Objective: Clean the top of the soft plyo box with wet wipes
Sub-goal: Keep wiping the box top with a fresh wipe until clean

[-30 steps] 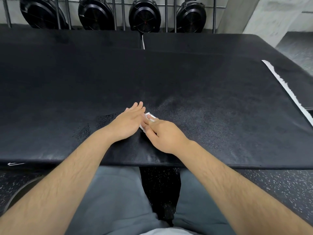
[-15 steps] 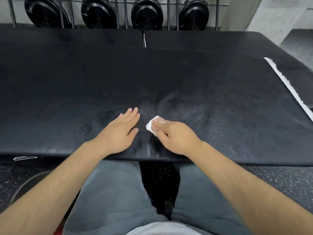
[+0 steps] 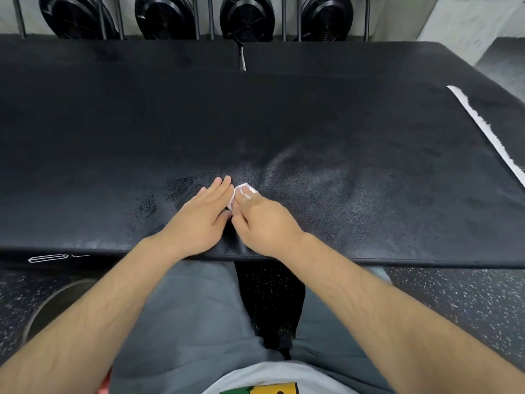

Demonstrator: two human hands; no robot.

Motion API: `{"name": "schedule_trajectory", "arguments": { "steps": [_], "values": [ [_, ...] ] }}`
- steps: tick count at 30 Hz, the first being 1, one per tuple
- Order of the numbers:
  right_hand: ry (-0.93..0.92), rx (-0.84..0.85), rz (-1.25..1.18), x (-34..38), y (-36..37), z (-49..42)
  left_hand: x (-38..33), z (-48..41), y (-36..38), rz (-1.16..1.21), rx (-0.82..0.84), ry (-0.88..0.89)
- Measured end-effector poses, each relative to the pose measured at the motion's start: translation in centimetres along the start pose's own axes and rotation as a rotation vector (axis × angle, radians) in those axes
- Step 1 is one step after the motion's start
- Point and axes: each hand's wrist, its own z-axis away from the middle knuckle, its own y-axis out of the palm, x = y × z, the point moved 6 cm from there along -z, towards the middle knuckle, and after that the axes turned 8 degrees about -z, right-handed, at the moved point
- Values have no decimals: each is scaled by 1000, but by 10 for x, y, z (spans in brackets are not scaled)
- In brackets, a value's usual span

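Two hands, one wipe, one box top.

**Left hand** [image 3: 199,220]: palm down on the soft plyo box [image 3: 284,123] near its front edge, fingers [image 3: 218,186] straight and close together, holding nothing.

**Right hand** [image 3: 264,223]: fingers curled over a small crumpled wet wipe [image 3: 241,191] and pressing it to the box top. Only a white fold shows past the fingertips.

**Change:** half a second ago the hands stood apart, with the wipe off to the right. Now the wipe is back against the left forefinger and the hands touch.

**Meaning:** probably a short back-and-forth scrub on one spot, with the left hand steadying the cover. Most of the top looks still to be wiped.

**Surface:**
- Black grained covering, with a damp sheen and wet speckles around the hands and duller further out.
- White outline logo [image 3: 48,258] on the front face.
- Ragged white strip [image 3: 483,129] along the right edge.

**Room:**
- A second black pad [image 3: 355,56] butts against the far side.
- Four black fans [image 3: 247,18] stand behind metal bars.
- Speckled rubber floor [image 3: 454,302] below.
- A round metal object [image 3: 56,302] sits at lower left; what it is cannot be told.
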Motion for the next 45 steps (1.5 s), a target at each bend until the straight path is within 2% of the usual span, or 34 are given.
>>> {"name": "schedule_trajectory", "arguments": {
  "steps": [4, 10, 15, 20, 25, 28, 32, 42, 45],
  "values": [
    [-136, 69, 15, -6, -16, 23, 5, 7, 0, -9, 21, 9],
    [-159, 97, -13, 10, 4, 10, 1, 14, 2, 52, 6, -21],
    [-156, 127, -57, 2, -12, 23, 2, 29, -3, 149, 57, -27],
    [-127, 102, -88, 14, -3, 33, 1, 35, 4, 6, 151, 46],
    [-175, 166, -84, 11, -1, 43, 1, 35, 6, -71, 132, 61],
    [-120, 136, -139, 17, 14, 32, -2, 34, 7, -33, 114, 46],
    [-172, 161, -178, 25, 29, 25, -2, 38, 6, 10, 102, 22],
    [-179, 144, -186, 16, 4, 47, -2, 41, 7, 10, 94, 52],
    [-158, 187, -173, 19, 13, 39, -3, 39, 9, -10, 71, 51]
  ]
}}
